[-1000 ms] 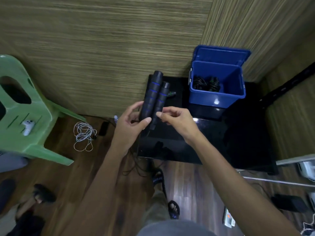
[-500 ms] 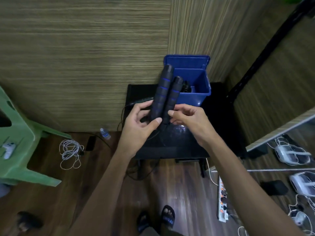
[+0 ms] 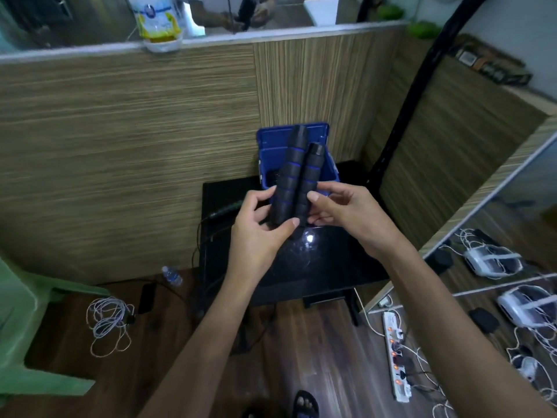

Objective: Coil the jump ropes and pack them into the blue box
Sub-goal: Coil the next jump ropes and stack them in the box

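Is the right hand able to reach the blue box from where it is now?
Probably yes. The blue box stands open just beyond the right hand, nothing between them, though that hand is busy pinching a jump rope handle.

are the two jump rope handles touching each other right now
Touching. The head view shows the left handle and right handle pressed side by side, no gap along their lower halves.
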